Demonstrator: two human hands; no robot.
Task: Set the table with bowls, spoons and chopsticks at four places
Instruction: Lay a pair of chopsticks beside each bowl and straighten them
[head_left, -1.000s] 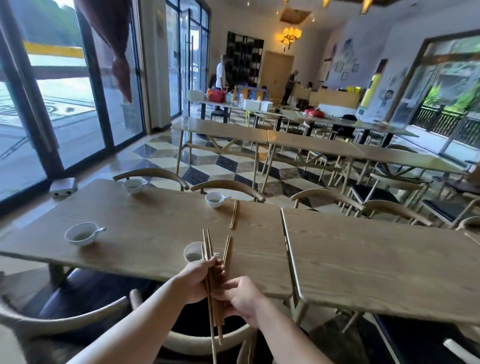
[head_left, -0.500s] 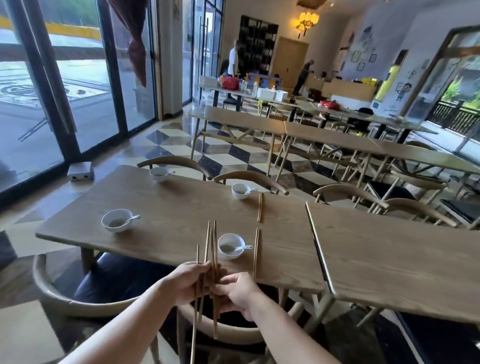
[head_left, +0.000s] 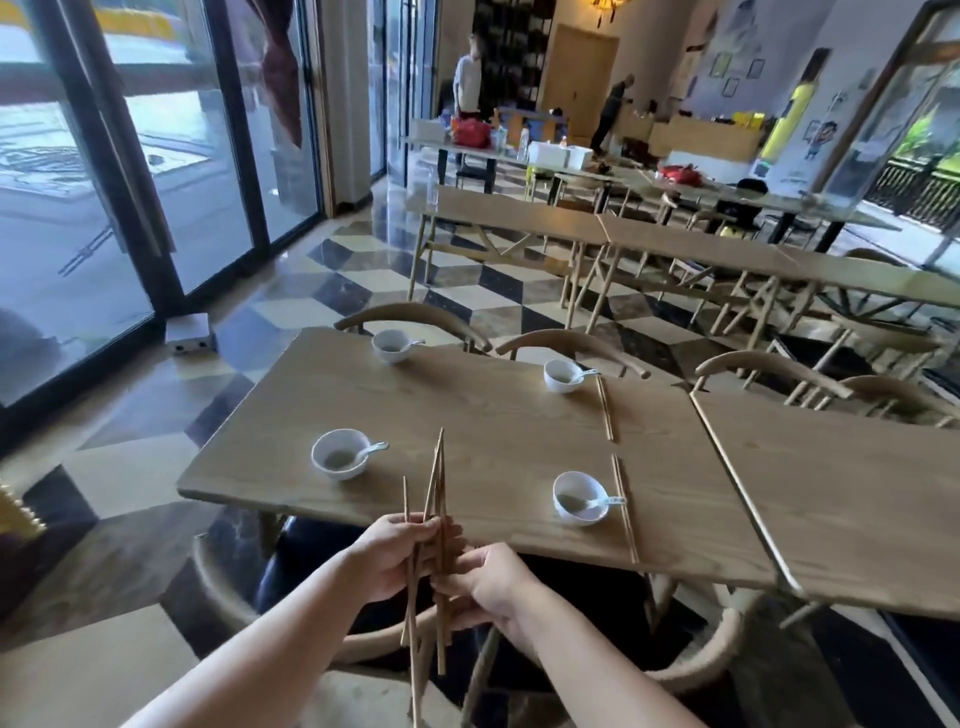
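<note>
**Both hands on a splay of chopsticks at the near edge**

My left hand (head_left: 392, 556) and right hand (head_left: 485, 584) are close together just in front of the near edge of the desk (head_left: 493, 441). Both are curled round the same loose chopsticks (head_left: 439, 493). The sticks stand roughly upright and splay a little. One tip leans apart to the left, the others cross above my fingers, and the lower ends hang below my hands over a wooden chair (head_left: 213, 582). I cannot count them for certain.

Nearest me on the desk, to the right, sits the near-right bowl (head_left: 580, 498) with a white spoon (head_left: 608, 501) in it, handle pointing right. Just beside it on the right lies a laid pair (head_left: 625, 512), running lengthwise to the desk's near edge. Off to the left, the near-left bowl (head_left: 340, 453) holds its own spoon (head_left: 375, 448).

Across the desk, the far-right bowl (head_left: 562, 375) has a spoon (head_left: 587, 372) in it. A second laid pair (head_left: 605, 410) lies just to its right, roughly in line with the nearer pair. The far-left bowl (head_left: 392, 345), also with a spoon (head_left: 414, 343), sits near the far left corner.

Curved chair backs (head_left: 415, 314) line the far side. A second desk (head_left: 841, 493) butts against the right end. Beyond are a chequered floor (head_left: 363, 291), more desks (head_left: 519, 213) and two people (head_left: 467, 78) standing at the back.
</note>
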